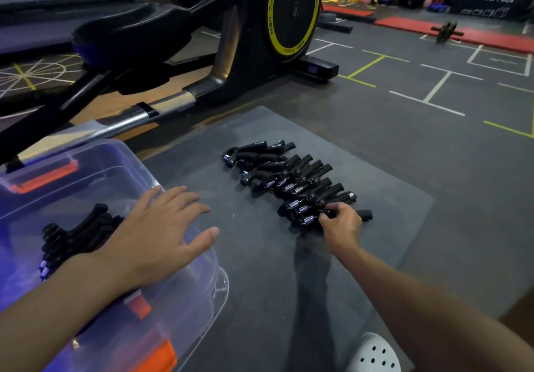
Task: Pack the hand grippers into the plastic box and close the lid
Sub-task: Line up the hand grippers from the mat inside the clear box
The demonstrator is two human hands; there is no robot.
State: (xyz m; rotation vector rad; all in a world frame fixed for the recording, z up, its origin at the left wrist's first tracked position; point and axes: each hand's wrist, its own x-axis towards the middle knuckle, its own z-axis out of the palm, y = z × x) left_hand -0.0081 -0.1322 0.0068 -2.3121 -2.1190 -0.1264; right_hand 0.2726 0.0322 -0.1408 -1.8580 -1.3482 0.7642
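Observation:
A row of several black hand grippers (291, 178) with steel springs lies on a dark grey mat (254, 270). My right hand (342, 225) is closed around the nearest hand gripper at the row's near end; its handle tip (365, 215) sticks out to the right. At the left stands a clear plastic box (95, 169) with orange latches, and several hand grippers (75, 238) lie inside it. My left hand (161, 233) hovers over the box's right rim, palm down, fingers spread, holding nothing.
A black exercise machine with a yellow-ringed flywheel (291, 13) stands just behind the mat. The gym floor (419, 105) has white and yellow lines. Red mats and an ab roller (446, 32) lie far right. A white perforated shoe (375, 354) is at the bottom edge.

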